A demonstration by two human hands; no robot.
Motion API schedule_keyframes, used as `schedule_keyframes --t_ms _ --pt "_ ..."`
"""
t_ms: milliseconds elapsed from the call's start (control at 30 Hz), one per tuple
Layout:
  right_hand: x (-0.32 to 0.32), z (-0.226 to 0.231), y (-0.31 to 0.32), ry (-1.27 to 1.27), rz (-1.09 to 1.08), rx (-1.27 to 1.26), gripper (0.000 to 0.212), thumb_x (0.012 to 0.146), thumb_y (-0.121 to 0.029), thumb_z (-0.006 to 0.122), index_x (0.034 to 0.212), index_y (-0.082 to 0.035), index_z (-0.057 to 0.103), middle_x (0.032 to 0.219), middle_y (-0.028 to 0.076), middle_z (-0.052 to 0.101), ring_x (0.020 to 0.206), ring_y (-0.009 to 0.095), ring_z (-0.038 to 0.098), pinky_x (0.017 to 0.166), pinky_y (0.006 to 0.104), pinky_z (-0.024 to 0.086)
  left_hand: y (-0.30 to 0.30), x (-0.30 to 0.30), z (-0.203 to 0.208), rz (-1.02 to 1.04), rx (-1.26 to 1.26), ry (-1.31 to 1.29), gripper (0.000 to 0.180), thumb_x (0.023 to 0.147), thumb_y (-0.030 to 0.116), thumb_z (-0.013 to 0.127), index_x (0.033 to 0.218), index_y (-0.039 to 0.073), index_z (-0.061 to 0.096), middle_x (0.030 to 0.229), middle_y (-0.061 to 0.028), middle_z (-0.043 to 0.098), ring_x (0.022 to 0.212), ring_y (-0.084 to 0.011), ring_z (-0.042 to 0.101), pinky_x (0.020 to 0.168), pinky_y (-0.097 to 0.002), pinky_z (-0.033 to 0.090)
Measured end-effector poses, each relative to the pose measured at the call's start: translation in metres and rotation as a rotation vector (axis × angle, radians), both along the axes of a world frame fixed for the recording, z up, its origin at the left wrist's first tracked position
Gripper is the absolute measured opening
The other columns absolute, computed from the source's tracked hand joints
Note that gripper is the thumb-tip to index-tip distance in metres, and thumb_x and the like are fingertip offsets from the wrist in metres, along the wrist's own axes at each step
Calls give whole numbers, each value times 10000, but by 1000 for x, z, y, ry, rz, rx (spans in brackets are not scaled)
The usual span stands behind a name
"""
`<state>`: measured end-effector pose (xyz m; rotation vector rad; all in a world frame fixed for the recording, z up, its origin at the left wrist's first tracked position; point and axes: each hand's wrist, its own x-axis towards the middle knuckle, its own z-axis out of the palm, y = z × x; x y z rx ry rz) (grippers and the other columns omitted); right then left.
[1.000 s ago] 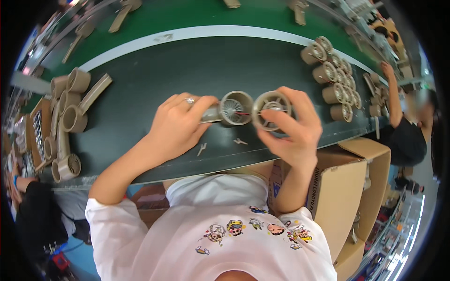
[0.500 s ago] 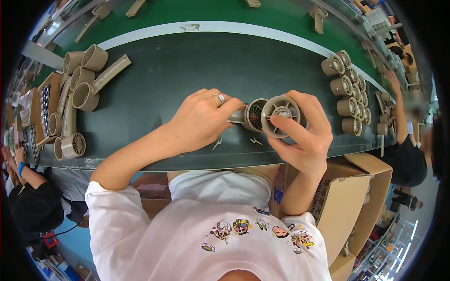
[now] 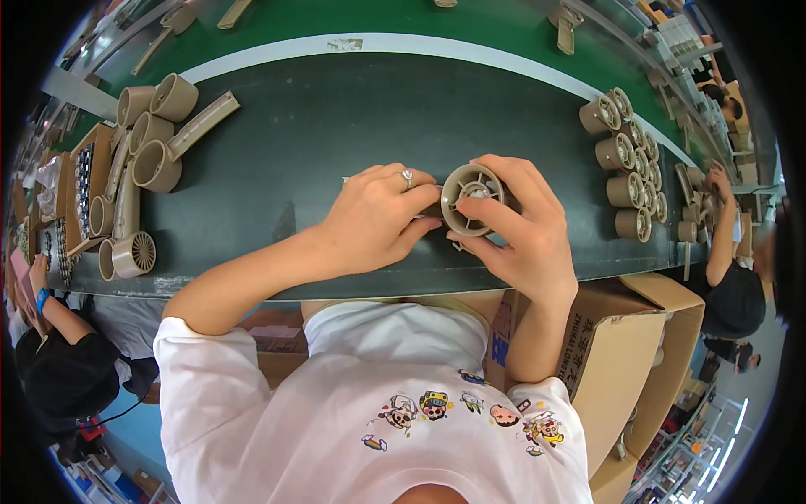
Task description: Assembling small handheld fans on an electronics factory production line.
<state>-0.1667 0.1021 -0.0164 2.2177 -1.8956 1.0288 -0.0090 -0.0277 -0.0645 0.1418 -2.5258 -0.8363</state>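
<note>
My right hand (image 3: 533, 227) grips a tan round fan housing (image 3: 451, 181), open side up, with spokes and a hub inside. The thumb reaches into it, onto the hub, while the fingers wrap its outer wall. Close against its left side is my left hand (image 3: 374, 217), wearing a ring, fingers curled round the handle of a tan handheld-fan body. That body is mostly hidden by my left hand and by the housing, which sits over where its round head was. Whether the two parts are joined, I cannot tell.
Tan fan bodies with handles (image 3: 158, 166) are piled at the left, beside a box of small dark parts (image 3: 82, 189). Rows of round fan housings (image 3: 625, 191) stand at the right. Beyond the white strip (image 3: 403, 44) lies a green belt with more parts. A cardboard box (image 3: 617, 378) stands below right.
My right hand has brought the housing left, over the head of the fan body beside my left hand. The small metallic pieces on the table are now mostly covered by my hands.
</note>
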Motion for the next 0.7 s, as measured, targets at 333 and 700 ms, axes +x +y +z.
schedule_keyframes --t_ms 333,700 --pt "-1 9 7 -159 12 98 323 586 22 757 879 -63 651 1121 148 610 981 328 607 793 377 524 -1 -2 4 43 136 -92 51 760 87 648 787 49 626 770 -90 652 748 -306 627 641 -425 487" --pt "-15 -37 2 -758 108 -84 343 595 9 824 921 -4 722 1027 169 695 1002 256 647 893 354 488 2 -3 4 71 171 -123 100 779 137 614 794 40 600 718 -127 640 684 -330 632 615 -435 494"
